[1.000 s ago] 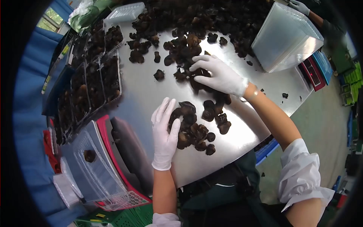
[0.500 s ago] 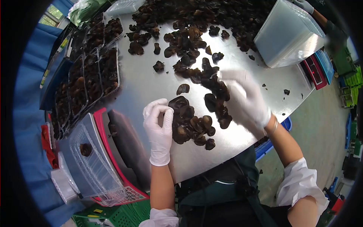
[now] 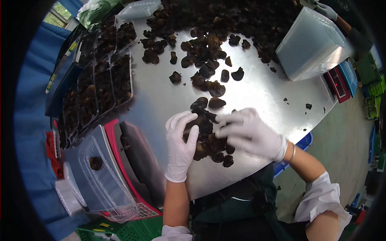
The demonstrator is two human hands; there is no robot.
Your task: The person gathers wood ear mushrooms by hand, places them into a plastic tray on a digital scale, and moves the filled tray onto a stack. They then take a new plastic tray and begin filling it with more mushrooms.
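Dark brown, wavy pieces that look like wood ear mushrooms (image 3: 204,148) form a small heap near the front of the metal table (image 3: 152,94). My left hand (image 3: 180,146), in a white glove, cups the heap's left side, its thumb apart from the curved fingers. From the right, my gloved right hand (image 3: 255,136) reaches over the heap with fingers stretched out, blurred by motion. Part of the heap is hidden under the hands. Just beyond them lie more loose mushrooms (image 3: 217,89).
Filled clear trays (image 3: 132,76) stand on the left. In front of them, a pink-edged scale (image 3: 110,136) carries a clear tray (image 3: 116,188) with one mushroom. Stacked clear containers (image 3: 309,46) stand at the right, near another person's gloved hand (image 3: 326,11). A large mushroom pile (image 3: 237,18) covers the back.
My right hand has moved left and down over the heap, and the string of mushrooms beside it has been drawn in. My left thumb and fingers have spread apart.
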